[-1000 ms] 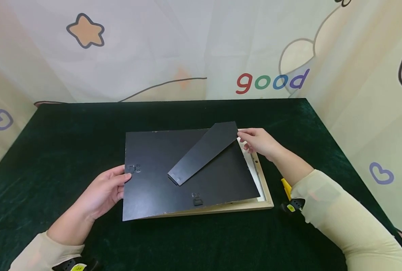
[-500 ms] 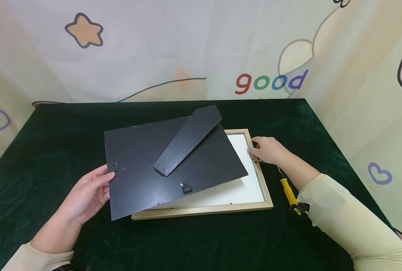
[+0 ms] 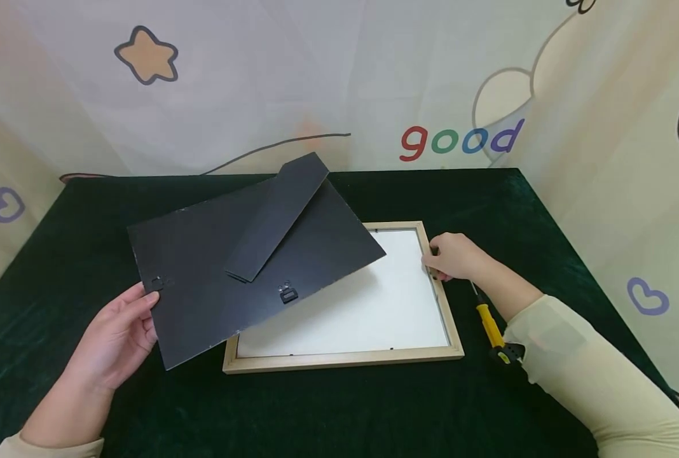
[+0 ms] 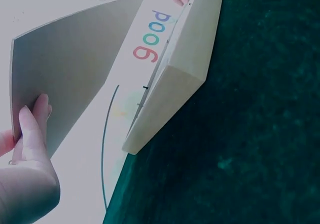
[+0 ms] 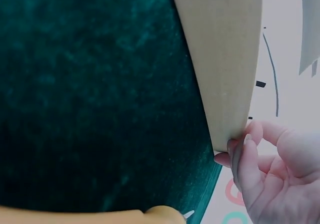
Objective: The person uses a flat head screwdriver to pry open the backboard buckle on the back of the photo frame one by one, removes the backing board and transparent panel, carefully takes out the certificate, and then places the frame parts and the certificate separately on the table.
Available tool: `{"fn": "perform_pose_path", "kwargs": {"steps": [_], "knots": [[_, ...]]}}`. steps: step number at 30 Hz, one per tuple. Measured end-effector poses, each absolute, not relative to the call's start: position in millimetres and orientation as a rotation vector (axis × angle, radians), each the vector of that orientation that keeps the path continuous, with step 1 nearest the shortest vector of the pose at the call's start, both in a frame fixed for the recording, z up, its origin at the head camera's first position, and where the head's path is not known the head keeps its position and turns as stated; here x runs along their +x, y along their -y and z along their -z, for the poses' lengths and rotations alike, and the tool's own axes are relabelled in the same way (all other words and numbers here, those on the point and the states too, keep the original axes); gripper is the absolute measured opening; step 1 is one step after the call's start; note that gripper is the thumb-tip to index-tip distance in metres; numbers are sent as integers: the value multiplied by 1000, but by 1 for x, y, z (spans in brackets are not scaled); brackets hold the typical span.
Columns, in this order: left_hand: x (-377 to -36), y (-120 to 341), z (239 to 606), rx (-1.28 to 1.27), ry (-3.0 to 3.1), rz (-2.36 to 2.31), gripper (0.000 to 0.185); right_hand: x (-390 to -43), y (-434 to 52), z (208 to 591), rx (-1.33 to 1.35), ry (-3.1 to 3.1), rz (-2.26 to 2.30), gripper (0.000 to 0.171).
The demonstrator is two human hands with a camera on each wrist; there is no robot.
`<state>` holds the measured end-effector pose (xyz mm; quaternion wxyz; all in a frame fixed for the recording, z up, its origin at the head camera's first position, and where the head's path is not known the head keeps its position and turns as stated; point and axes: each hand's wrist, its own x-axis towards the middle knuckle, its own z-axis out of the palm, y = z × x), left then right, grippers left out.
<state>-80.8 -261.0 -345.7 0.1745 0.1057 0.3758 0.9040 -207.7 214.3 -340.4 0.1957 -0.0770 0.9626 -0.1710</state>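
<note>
My left hand (image 3: 116, 334) pinches the left edge of a black picture frame backing board (image 3: 202, 222), with the thumb on its dark side. An easel leg (image 3: 282, 216) and small metal hangers are fixed to that board, which is tilted and raised over the frame's left part. Below it lies a light wooden picture frame (image 3: 345, 361), with a white sheet (image 3: 339, 318) inside; its upper left is hidden. At the frame's right side my right hand (image 3: 459, 256) grips the wooden edge; in the right wrist view the fingers (image 5: 250, 159) bend around it.
A yellow-and-black screwdriver (image 3: 489, 326) lies right of the frame, partly under the right forearm. Small dark tabs (image 5: 260, 84) stick out along the frame's inner edge. Dark green cloth (image 3: 339, 420) covers the table, and a printed curtain (image 3: 259, 83) hangs behind.
The left hand has drawn the backing board left and up, tilting it and baring the white sheet. My right hand has left the easel leg's end for the frame's right edge.
</note>
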Motion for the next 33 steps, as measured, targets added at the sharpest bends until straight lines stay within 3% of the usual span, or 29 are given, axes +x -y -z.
{"fn": "perform_pose_path", "kwargs": {"steps": [33], "knots": [[-78,316,359,-161,-755,-3075,34,-204,-210,337,-233,-2629,417,20]]}}
